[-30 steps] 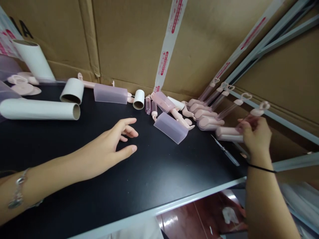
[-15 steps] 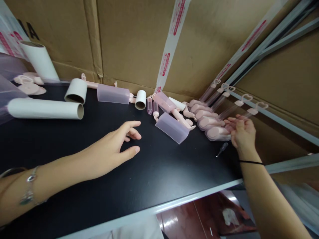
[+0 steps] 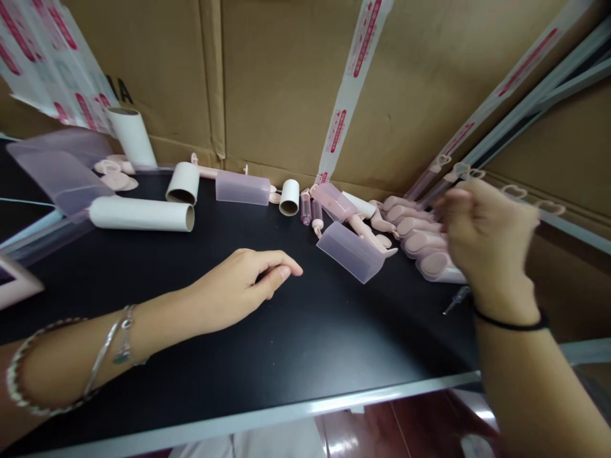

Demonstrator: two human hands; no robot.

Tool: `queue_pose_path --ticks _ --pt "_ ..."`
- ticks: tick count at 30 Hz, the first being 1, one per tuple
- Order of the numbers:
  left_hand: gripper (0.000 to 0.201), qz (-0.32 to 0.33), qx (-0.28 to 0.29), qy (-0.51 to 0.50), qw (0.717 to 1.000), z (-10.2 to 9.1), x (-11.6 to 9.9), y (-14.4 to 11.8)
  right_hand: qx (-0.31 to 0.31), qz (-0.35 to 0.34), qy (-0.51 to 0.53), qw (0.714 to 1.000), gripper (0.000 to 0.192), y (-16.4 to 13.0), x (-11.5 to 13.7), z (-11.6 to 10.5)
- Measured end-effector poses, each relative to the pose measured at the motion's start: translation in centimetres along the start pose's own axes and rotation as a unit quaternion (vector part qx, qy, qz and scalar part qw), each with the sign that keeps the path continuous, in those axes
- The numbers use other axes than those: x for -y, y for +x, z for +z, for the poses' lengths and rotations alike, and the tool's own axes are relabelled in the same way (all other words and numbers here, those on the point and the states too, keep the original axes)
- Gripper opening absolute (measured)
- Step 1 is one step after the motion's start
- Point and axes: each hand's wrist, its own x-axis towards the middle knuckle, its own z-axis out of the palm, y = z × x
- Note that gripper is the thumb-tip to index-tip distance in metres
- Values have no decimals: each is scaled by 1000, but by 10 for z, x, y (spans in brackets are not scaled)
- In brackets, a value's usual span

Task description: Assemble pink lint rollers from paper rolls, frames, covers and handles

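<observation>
Right hand [image 3: 489, 245] has lifted off the pink rollers [image 3: 429, 245], now below its grip (curled, blurred; contents indeterminable). Left hand [image 3: 245, 286] stays empty on the counter [image 3: 296, 343], fingers now drawn in.

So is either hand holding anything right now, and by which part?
The left hand rests empty on the black table. The right hand is raised, curled and blurred above the pink rollers; whether it holds anything cannot be told.

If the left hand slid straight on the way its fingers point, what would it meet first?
The left hand rests on the black table, fingers pointing right and slightly away. Bare tabletop comes first; then most likely the translucent cover lying flat ahead. Depth is hard to judge, so it might pass just in front.
</observation>
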Motion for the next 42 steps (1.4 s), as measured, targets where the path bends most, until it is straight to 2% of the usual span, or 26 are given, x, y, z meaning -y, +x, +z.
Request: queue_pose_path --ticks 3,6,10,13,17,22,29,33,36,37,39,42 --pt "36 23 -39 42 998 -4 5 0 65 -98 48 992 24 22 43 26" --pt "32 55 -67 99 991 -4 12 1 136 -137 45 980 24 31 61 60" --pt "32 113 -29 178 977 1 17 0 301 -165 -5 939 21 39 79 100" --pt "32 146 -8 229 962 4 15 -2 342 -158 -19 926 23 47 96 123" --pt "30 155 -45 318 934 -5 13 -2 350 -149 -34 924 32 57 120 143" --pt "34 99 -130 456 875 -29 21 4 356 -190 -25 915 34 74 148 158" --pt "36 20 -180 505 844 -49 30 4 459 -195 18 866 41 94 175 180" --pt "39 -2 -213 502 838 -57 35 6 511 -207 76 830 68 93 182 166" --pt "44 -5 -220 482 848 -58 43 9 527 -209 111 816 61 95 181 148" --pt "45 -5 -217 478 851 -57 46 10 525 -199 112 820 54 96 179 145" --pt "47 -3 -203 482 852 -53 51 11 499 -152 85 849 45 98 174 143" --pt "48 -7 -190 499 845 -47 54 12 437 -42 3 898 53 92 168 154"
